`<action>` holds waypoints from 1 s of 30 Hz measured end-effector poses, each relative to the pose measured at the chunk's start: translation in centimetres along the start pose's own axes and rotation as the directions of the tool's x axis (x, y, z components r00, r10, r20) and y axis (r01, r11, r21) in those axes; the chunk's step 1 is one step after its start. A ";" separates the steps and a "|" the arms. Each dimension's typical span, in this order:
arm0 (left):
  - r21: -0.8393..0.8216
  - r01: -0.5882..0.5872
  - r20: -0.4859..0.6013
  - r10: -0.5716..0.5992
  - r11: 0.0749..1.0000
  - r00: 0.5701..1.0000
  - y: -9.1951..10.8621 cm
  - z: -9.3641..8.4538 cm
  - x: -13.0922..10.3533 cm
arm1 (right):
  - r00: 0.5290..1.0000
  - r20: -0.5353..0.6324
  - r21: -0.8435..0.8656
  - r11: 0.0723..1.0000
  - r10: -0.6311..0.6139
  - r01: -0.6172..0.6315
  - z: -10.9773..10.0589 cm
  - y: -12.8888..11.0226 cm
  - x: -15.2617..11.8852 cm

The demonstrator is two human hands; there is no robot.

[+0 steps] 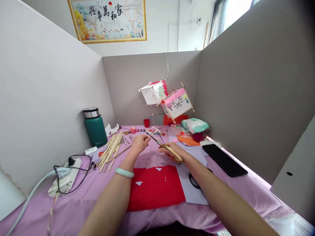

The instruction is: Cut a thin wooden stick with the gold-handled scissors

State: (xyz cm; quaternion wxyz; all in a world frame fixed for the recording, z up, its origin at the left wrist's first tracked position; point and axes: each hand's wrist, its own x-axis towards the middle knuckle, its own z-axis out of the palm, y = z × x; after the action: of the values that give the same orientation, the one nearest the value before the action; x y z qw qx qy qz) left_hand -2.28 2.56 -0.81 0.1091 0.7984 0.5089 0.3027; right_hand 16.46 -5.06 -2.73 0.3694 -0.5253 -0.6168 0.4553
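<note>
I see the table (81, 209), under a purple cloth, with red felt (155, 188) at its near edge. Both my forearms reach out over the felt toward mid-table. My right hand (172, 152) is closed around the handles of scissors (163, 146), whose blades point up-left, slightly parted. My left hand (139, 143), a jade bangle (124, 172) on its wrist, has its fingertips pinched at the blade tips; I cannot tell what they grip. On the wall, a poster (108, 19) reads 家和萬事興.
</note>
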 end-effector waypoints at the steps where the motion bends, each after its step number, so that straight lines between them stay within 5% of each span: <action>1: 0.012 -0.010 -0.013 0.011 1.000 1.000 0.1 0.0 -0.1 | 1.000 0.000 0.010 1.000 -0.002 0.002 0.0 0.0 -0.1; 17: 0.046 0.065 -0.210 -0.054 0.997 0.976 0.4 -0.1 -0.3 | 0.999 0.005 0.071 0.997 -0.039 0.039 -1.2 0.1 -1.1; 30: 0.055 -0.022 -0.303 0.038 0.998 0.952 0.4 0.2 -0.4 | 0.997 0.019 0.080 0.994 -0.081 0.080 -1.0 -0.3 -1.8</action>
State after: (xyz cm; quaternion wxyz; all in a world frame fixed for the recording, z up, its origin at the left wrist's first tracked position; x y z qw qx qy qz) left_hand -2.02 2.08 -0.89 0.0045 0.7525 0.5150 0.4104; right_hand 17.66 -6.69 -2.11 0.4013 -0.4798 -0.6229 0.4698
